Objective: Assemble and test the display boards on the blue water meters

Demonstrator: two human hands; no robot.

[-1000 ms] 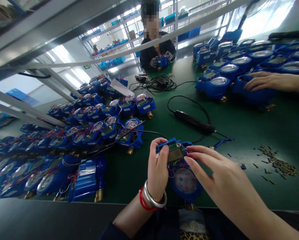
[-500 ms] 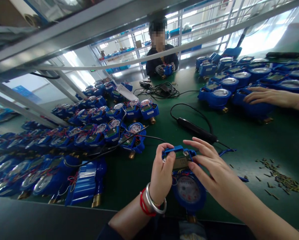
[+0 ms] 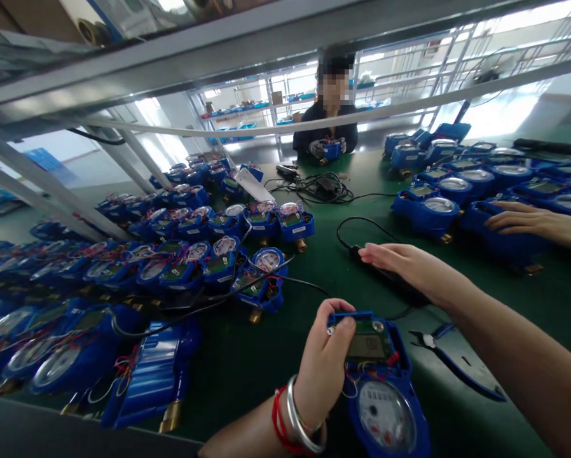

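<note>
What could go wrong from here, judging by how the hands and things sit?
Only the left hand grips the blue meter with a round white dial, so it might tip. Thin coloured wires lie exposed between the grey rectangular display and the dial, and might snag. The right hand is on or just over the black cylindrical tool; if lifted, its looped black cable might catch.

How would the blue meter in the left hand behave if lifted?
The blue meter will probably stay stiff, given its boxy housing. Its thin exposed wires could flop and snag. The glossy dial cover may be slippery.
</note>
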